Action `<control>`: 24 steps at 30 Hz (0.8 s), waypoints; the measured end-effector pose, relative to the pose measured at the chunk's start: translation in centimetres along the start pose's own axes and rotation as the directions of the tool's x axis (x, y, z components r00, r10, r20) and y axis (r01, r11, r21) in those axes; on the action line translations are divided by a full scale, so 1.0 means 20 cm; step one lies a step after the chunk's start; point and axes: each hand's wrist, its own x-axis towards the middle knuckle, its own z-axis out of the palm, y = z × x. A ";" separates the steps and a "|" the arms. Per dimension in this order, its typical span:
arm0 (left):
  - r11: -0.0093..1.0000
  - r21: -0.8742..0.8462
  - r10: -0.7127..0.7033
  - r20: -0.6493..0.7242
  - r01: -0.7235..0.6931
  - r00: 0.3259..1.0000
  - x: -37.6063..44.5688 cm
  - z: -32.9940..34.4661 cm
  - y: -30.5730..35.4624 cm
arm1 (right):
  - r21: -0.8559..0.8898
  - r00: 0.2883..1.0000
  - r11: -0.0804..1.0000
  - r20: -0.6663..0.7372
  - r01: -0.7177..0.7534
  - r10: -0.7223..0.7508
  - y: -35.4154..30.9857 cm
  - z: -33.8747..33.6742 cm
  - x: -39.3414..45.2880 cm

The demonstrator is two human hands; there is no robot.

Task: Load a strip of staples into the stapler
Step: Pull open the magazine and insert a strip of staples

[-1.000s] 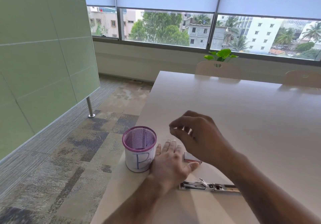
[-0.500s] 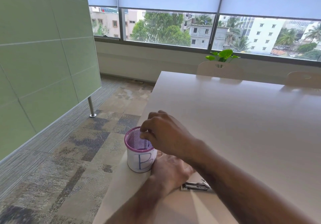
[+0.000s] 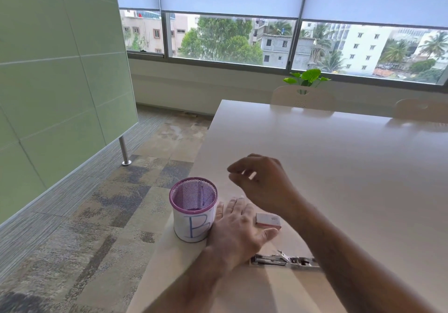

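The stapler (image 3: 278,261) lies opened flat on the white table (image 3: 339,167) near the front edge, its metal magazine showing. My right forearm hides its right end. A small pink-and-white staple box (image 3: 268,220) lies just beyond it. My left hand (image 3: 238,230) rests flat on the table between the box and a purple mesh cup (image 3: 194,206), fingers straight, its edge against the cup. My right hand (image 3: 261,181) hovers above the table to the right of the cup, fingers loosely curled, with nothing visible between thumb and forefinger. No staple strip is visible.
The cup wears a white paper band marked "B" and stands at the table's left edge. Carpeted floor and a green partition (image 3: 60,82) lie to the left. Two chairs (image 3: 303,98) and a plant stand at the far side.
My right hand was over the cup's mouth half a second ago and has drawn back to the right and up. My left hand stays flat; the staple box shows again.
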 end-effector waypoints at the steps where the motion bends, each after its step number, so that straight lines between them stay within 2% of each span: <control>1: 1.000 -0.012 0.004 0.017 -0.004 1.000 0.00 0.00 0.00 | 0.018 0.999 0.999 -0.006 -0.044 0.044 0.04 -0.02 -0.01; 4: 1.000 -0.029 0.008 0.018 -0.007 1.000 0.02 0.02 0.00 | 0.039 0.988 0.987 0.003 -0.154 0.154 0.18 -0.07 -0.06; 6: 0.999 -0.054 0.007 -0.005 -0.007 1.000 0.03 0.04 -0.02 | 0.000 0.980 0.982 0.067 -0.191 0.190 0.27 -0.10 -0.12; 9: 0.994 -0.112 0.010 -0.022 -0.012 1.000 0.01 0.04 -0.02 | -0.102 0.955 0.979 0.225 -0.175 0.194 0.38 -0.11 -0.21; 12: 0.987 -0.156 0.024 -0.080 -0.037 0.996 0.00 0.03 -0.01 | -0.195 0.944 0.976 0.294 -0.096 0.151 0.46 -0.08 -0.29; 19: 0.918 -0.392 -0.004 -0.166 -0.063 0.986 -0.01 -0.02 -0.01 | -0.188 0.958 0.981 0.274 -0.037 0.089 0.50 -0.04 -0.31; 24: 0.894 -0.447 -0.039 -0.164 -0.039 0.986 -0.03 -0.05 0.01 | -0.168 0.964 0.984 0.247 -0.052 0.093 0.52 -0.03 -0.32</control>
